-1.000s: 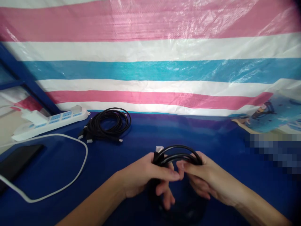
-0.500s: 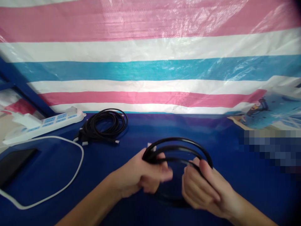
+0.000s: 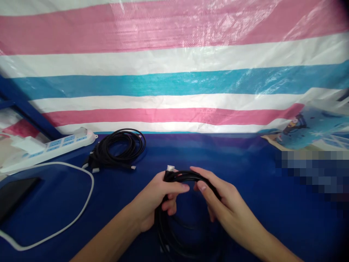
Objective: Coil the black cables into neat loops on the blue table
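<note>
A black cable (image 3: 188,177) hangs in a loose coil between my two hands. My left hand (image 3: 163,194) is closed round the coil's left side, with the thumb lying across it. Just above that hand sticks up a connector (image 3: 170,168) with a pale tip. On the right, my right hand (image 3: 218,194) grips the upper right part of the loops, fingers behind and thumb in front. The lower loops hang below the hands and look dark and blurred against the blue table.
Another coil of black cables (image 3: 117,145) with several connectors lies at the back left. Beside it is a white power strip (image 3: 62,145) with a plug in it. A white cord (image 3: 91,182) curves round a flat black object (image 3: 16,194). A picture-printed package (image 3: 313,127) stands at right.
My right hand has moved up and left, closer to my left hand. The spread upper loops are now drawn together into a tighter bundle.
</note>
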`<state>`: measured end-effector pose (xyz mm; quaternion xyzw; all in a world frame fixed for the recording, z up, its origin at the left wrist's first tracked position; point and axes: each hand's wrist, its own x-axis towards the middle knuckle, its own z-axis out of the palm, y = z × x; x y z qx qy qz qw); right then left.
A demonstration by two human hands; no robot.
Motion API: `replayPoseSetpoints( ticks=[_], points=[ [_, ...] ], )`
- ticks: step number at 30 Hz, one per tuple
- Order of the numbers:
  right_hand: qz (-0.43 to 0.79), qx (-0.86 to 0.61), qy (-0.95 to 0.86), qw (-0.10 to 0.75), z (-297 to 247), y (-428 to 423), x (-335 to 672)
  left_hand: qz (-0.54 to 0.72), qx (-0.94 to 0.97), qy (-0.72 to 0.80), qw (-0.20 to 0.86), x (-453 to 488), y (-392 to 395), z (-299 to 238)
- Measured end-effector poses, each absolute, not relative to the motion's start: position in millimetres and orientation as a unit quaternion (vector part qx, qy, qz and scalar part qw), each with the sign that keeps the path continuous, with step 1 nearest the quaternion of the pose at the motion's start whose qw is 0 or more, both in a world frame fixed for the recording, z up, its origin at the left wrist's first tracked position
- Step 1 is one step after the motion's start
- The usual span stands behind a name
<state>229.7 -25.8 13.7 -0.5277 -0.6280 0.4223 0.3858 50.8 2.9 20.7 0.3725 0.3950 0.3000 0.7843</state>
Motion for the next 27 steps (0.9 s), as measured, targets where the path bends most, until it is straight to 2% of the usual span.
replayPoseSetpoints(
  ticks=[3, 5, 7, 10, 13, 16, 20, 22, 25, 27],
  points=[
    [0.429, -0.518, -0.664, 0.326, 8, -24, 233, 0.25, 0.404, 0.404, 0.781, 52, 0, 20],
    [0.481, -0.511, -0.638, 0.316, 8, -23, 233, 0.234, 0.411, 0.404, 0.783, 54, -3, 23],
    [0.567, -0.485, -0.554, 0.37, 11, -23, 229, 0.281, 0.395, 0.406, 0.775, 55, -4, 27],
    [0.664, -0.416, -0.393, 0.482, 16, -27, 217, 0.445, 0.327, 0.4, 0.732, 57, -5, 30],
    [0.719, -0.395, -0.298, 0.488, 17, -30, 209, 0.514, 0.246, 0.402, 0.717, 60, -7, 24],
    [0.738, -0.395, -0.25, 0.487, 15, -28, 215, 0.459, 0.22, 0.389, 0.768, 63, -10, 16],
    [0.785, -0.346, -0.262, 0.441, 12, -20, 228, 0.35, 0.295, 0.245, 0.855, 57, -11, 17],
    [0.751, -0.369, -0.308, 0.452, 11, -17, 229, 0.322, 0.287, 0.217, 0.876, 53, -9, 20],
    [0.599, -0.466, -0.437, 0.483, 11, -12, 228, 0.31, 0.262, 0.303, 0.862, 51, -6, 21],
    [0.537, -0.508, -0.525, 0.421, 10, -12, 227, 0.312, 0.274, 0.352, 0.839, 52, -4, 19]
  ],
)
